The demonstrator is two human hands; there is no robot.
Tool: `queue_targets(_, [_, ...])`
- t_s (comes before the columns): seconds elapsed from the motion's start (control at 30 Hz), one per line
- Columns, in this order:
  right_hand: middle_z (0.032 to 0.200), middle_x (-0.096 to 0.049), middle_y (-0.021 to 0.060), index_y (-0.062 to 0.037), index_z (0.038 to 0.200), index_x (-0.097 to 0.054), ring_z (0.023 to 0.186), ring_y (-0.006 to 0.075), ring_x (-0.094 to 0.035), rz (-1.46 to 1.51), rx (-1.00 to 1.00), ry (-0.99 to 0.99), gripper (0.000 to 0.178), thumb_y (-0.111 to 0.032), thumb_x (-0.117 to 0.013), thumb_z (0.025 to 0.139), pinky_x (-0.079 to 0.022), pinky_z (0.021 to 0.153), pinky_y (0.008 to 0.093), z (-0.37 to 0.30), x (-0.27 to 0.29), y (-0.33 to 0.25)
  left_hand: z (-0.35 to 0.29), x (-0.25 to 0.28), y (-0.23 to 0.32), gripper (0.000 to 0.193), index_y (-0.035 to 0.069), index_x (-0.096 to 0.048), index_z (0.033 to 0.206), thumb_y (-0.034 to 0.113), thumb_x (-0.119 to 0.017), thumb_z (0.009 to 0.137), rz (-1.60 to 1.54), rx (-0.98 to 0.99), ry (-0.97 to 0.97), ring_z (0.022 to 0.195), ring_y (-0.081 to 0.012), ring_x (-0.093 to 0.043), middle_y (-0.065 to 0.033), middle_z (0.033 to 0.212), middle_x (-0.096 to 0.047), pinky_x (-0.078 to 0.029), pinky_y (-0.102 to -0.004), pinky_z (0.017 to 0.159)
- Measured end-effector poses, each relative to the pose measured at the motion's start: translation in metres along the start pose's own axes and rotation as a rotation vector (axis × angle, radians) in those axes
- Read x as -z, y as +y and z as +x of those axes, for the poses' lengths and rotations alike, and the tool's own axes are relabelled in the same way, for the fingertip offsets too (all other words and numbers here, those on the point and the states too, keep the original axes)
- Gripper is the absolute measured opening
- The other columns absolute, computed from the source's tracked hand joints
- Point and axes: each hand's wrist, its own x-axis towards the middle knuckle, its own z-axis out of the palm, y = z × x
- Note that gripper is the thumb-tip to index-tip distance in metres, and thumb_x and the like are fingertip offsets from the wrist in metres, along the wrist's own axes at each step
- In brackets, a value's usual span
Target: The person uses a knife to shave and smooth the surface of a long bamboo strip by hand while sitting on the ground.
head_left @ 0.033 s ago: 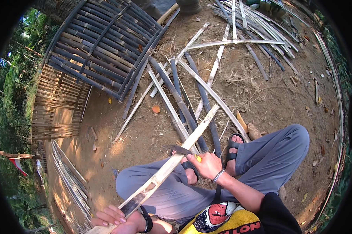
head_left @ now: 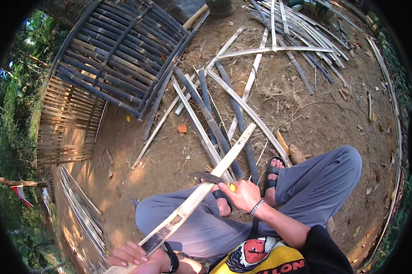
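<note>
A long split bamboo strip (head_left: pixel 194 199) slants from the lower left up across my lap, its far end over the ground ahead. My left hand (head_left: pixel 139 259) is closed around its near end, beside a dark, blotchy stretch of the surface. My right hand (head_left: pixel 243 195) grips the yellow handle of a knife, mostly hidden by my fingers. The knife's dark blade (head_left: pixel 207 177) lies crosswise against the strip about midway along. Below the far part of the strip, dark bamboo poles (head_left: pixel 211 121) and pale strips rest on the soil.
A dark bamboo slatted frame (head_left: pixel 119 50) stands at the far left, beside a paler slatted panel (head_left: pixel 71 118). Strips are heaped (head_left: pixel 306 36) at the far right, and a further bundle (head_left: pixel 80 210) lies on the left. My sandalled feet (head_left: pixel 272 176) rest close to the poles.
The knife blade has turned slightly and its tip has shifted a little to the left over the strip. Both hands stay almost in place.
</note>
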Motion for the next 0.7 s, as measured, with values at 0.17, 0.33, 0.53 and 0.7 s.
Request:
queue_targets(0.17, [0.058,-0.061,0.0228,-0.0005,0.065,-0.067,0.064,0.0396,-0.065,0.035,0.134,-0.092,0.075,-0.070,-0.045,0.085,-0.051,0.059,0.0481,-0.031,-0.002,-0.019,-0.004,-0.010,-0.001,0.052,0.012,-0.033,0.071,0.058,-0.031,0.094,0.065,-0.022,0.054,0.036,-0.0076,-0.025,0.0009,0.053,-0.029,-0.019,-0.0193,0.035])
queue_targets(0.33, [0.061,-0.062,0.0250,0.0025,0.069,-0.069,0.066,0.0402,-0.066,0.015,-0.121,-0.009,0.080,-0.072,-0.043,0.083,-0.053,0.059,0.0472,0.020,0.003,0.023,-0.001,-0.007,0.001,0.051,0.011,-0.033,0.070,0.057,-0.032,0.094,0.030,-0.011,0.045,0.037,-0.0077,-0.025,0.0010,0.053,-0.028,-0.017,-0.0199,0.036])
queue_targets(0.53, [0.065,-0.064,0.0236,-0.0074,0.070,-0.071,0.073,0.0403,-0.066,0.029,0.016,-0.119,0.070,-0.068,-0.042,0.086,-0.053,0.069,0.0467,0.000,0.004,0.003,0.001,-0.006,0.000,0.056,0.013,-0.039,0.073,0.065,-0.032,0.092,0.095,-0.023,0.086,0.034,-0.0108,-0.025,0.0014,0.050,-0.027,-0.025,-0.0251,0.035])
queue_targets(0.7, [0.065,-0.065,0.0211,-0.0080,0.072,-0.072,0.071,0.0399,-0.066,0.072,-0.119,-0.023,0.072,-0.070,-0.040,0.086,-0.053,0.069,0.0470,0.029,0.009,0.033,-0.001,-0.005,0.000,0.057,0.012,-0.039,0.072,0.065,-0.034,0.092,0.122,-0.040,0.127,0.034,-0.0105,-0.025,0.0015,0.050,-0.027,-0.023,-0.0244,0.035])
